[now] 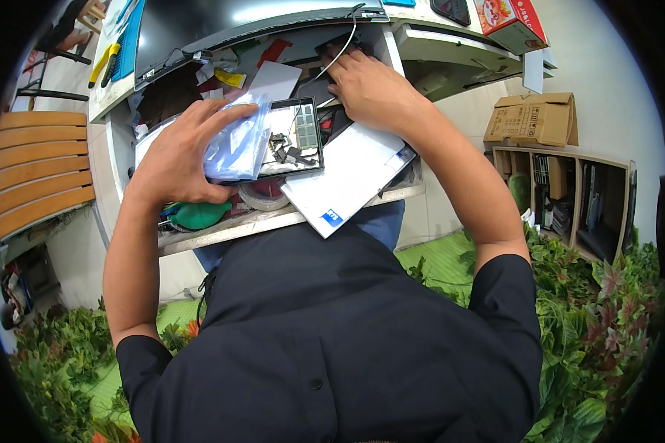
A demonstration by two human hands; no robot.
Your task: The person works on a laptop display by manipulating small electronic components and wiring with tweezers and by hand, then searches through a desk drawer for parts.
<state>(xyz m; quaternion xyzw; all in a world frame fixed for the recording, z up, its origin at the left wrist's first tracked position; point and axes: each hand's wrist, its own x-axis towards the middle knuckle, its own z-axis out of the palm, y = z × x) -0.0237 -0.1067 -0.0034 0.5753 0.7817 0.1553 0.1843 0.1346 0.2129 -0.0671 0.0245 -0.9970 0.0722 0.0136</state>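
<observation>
My left hand (188, 151) spans the left side of a shallow black box (319, 140) in the open drawer (266, 226), thumb at the near edge and fingers at the far side. A clear plastic bag (236, 148) lies over part of the box, under that hand. Inside the box are small dark parts (292, 153) and a greenish panel (305, 125). My right hand (369, 87) reaches into the drawer's back right, beside a white cable (341, 52); its fingertips are in shadow. Beneath my right wrist lies a white flat box (347, 177) with a blue mark.
A large dark screen (251, 29) lies over the drawer's far part. At the drawer's front sit a green rubber bulb (199, 215) and a tape roll (264, 196). Yellow-handled pliers (103, 65) rest at left. A wooden slatted seat (37, 170) and a low shelf (561, 196) flank the desk.
</observation>
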